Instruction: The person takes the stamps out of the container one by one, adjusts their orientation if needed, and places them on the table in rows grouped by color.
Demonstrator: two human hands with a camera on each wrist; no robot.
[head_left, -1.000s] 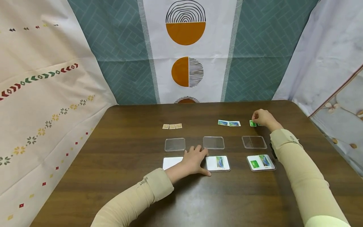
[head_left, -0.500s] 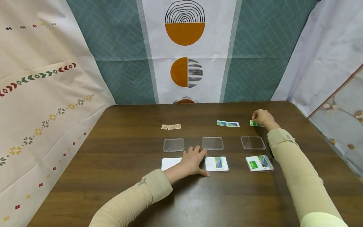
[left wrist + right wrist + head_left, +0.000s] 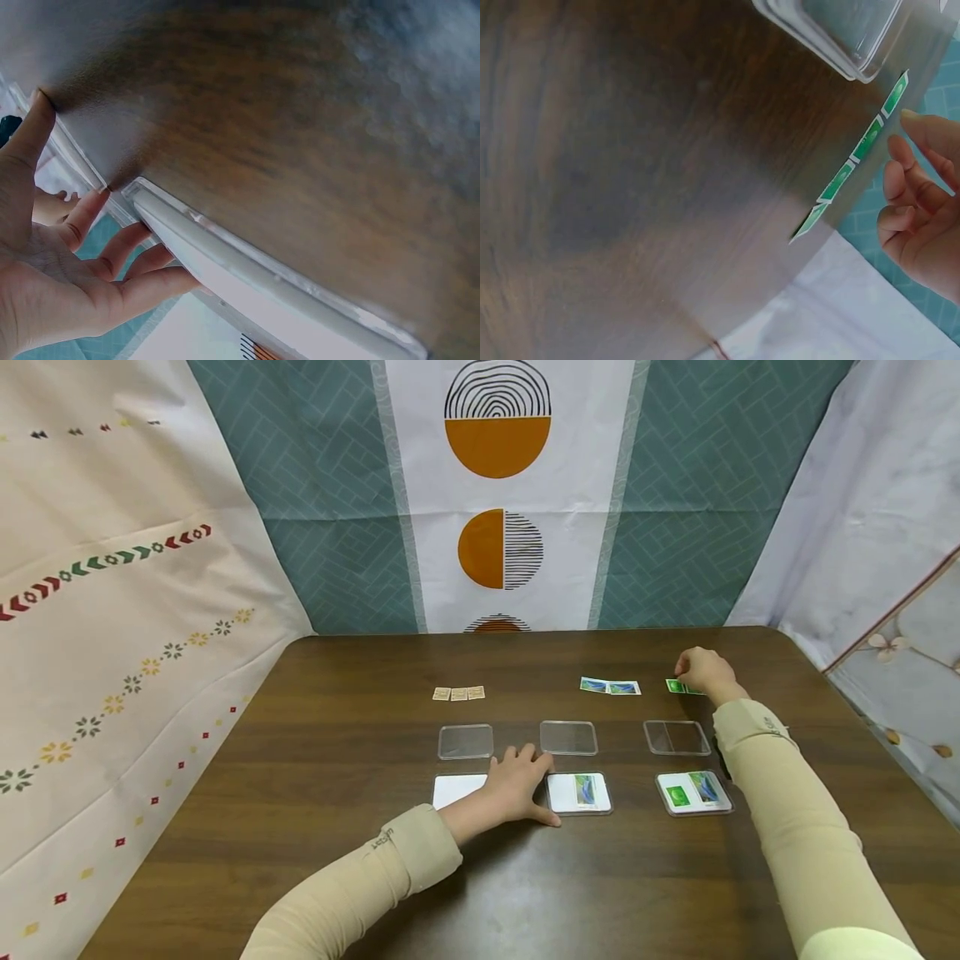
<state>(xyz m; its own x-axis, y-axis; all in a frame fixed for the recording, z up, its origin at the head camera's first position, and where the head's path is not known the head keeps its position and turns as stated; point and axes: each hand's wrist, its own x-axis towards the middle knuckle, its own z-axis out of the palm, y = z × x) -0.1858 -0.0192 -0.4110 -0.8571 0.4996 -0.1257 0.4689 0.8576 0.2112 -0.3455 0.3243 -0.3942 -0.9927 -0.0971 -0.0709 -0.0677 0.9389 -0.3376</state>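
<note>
My left hand (image 3: pixel 513 789) spreads beside the middle white-backed case (image 3: pixel 562 791), thumb and index finger at its left edge. A blue-green stamp (image 3: pixel 585 789) lies on that case. In the left wrist view, the other fingers of the left hand (image 3: pixel 56 277) reach the left white case (image 3: pixel 247 277). The right hand (image 3: pixel 707 672) hovers at the row of green stamps (image 3: pixel 676 687). Seen in the right wrist view, the right hand (image 3: pixel 926 202) has loosely bent fingers, with a gap between thumb and index finger and nothing held. Several green stamps (image 3: pixel 866 140) lie end to end beside it.
Three clear lids, left (image 3: pixel 465 742), middle (image 3: pixel 568 738) and right (image 3: pixel 677 738), lie behind the cases. The right case (image 3: pixel 708 806) bears one green and one blue-green stamp. Farther back are three tan stamps (image 3: pixel 459 693) and two blue-green stamps (image 3: pixel 609 687).
The right hand's fingers have eased slightly up and away from the green stamps, so more of that row shows. My left hand stays at the middle case; the head view shifts a little.
</note>
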